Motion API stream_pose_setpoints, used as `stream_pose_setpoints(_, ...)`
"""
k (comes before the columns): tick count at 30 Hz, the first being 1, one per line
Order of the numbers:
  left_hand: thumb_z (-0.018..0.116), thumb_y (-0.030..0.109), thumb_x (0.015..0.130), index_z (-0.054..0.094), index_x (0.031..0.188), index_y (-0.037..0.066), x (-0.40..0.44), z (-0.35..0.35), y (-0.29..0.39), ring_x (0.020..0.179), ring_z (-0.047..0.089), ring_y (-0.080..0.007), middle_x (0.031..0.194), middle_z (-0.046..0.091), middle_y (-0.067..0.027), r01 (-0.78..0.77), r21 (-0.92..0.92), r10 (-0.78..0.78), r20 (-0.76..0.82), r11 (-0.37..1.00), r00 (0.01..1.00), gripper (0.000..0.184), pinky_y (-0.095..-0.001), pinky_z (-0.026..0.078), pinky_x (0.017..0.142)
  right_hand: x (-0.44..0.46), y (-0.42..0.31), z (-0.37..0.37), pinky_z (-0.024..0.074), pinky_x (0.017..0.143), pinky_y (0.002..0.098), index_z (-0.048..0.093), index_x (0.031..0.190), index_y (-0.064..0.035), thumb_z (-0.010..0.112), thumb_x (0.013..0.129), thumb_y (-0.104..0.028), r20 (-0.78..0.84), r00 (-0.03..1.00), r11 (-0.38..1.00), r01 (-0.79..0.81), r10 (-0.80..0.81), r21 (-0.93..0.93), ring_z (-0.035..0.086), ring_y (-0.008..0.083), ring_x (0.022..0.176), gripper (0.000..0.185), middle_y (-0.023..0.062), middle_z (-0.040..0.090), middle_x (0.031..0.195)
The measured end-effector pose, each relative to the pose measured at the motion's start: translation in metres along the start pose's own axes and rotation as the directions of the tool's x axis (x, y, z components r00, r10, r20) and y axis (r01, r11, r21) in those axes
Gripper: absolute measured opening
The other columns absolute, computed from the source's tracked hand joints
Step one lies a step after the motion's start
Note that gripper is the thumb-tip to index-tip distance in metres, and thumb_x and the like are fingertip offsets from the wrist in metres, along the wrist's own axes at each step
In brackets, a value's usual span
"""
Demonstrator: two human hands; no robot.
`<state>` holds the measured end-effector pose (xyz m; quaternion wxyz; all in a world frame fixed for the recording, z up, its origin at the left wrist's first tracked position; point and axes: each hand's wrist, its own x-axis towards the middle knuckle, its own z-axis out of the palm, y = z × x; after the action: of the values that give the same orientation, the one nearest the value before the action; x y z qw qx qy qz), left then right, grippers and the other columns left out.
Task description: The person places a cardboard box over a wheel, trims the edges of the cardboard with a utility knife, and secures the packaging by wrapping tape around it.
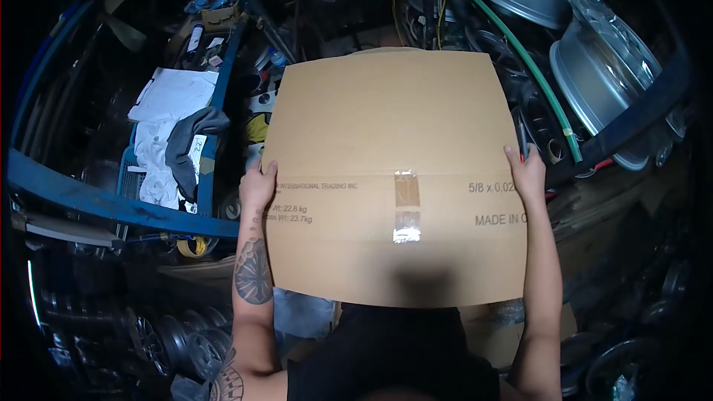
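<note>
Cardboard [386,126]: left grip [258,185], right grip [529,173] on opposite edges.

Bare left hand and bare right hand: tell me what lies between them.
The head view shows a broad, brown cardboard panel bearing shiny tape and black print.

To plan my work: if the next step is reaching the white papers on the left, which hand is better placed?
Probably the left hand: it holds the left edge of the cardboard, nearer the white papers. The right hand is at the opposite edge, farther away.
</note>
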<state>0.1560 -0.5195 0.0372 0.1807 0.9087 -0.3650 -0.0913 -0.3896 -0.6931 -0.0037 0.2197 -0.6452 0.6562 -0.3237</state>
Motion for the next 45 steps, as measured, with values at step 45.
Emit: stream_pose_setpoints(45,0.056,0.041,0.094,0.067,0.126,0.009,0.193,0.201,0.319,0.122,0.06,-0.0308,0.127,0.069,-0.0122,-0.763,0.057,0.764,-0.077,0.644,0.64,0.046,-0.0479,0.038,0.109,0.254,-0.091,0.087,0.0546,0.096,0.0471,0.065,0.126,0.0043,0.062,0.098,-0.031,0.327,0.936,0.939,0.221,-0.129,-0.262,0.07,0.0391,0.103,0.045,0.0217,0.072,0.119)
